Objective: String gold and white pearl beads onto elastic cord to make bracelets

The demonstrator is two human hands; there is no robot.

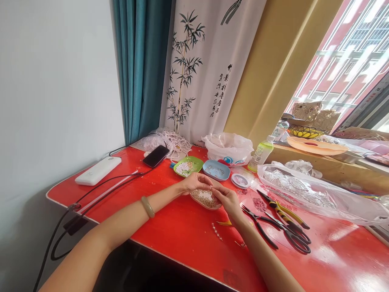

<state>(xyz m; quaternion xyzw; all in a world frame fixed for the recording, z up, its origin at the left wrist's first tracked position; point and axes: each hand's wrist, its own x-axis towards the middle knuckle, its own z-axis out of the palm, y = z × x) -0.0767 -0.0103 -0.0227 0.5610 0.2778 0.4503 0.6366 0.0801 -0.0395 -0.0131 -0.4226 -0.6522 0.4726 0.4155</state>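
My left hand and my right hand meet over a pink dish filled with small gold beads on the red table. The fingers of both hands are pinched together; whatever they hold is too small to make out. A green bangle circles my left wrist. A short string of white beads lies on the table just below my right hand.
A green dish of white beads, a blue dish and a round lidded box stand behind the hands. Pliers and scissors lie to the right, a phone and power bank to the left. Plastic bags crowd the right.
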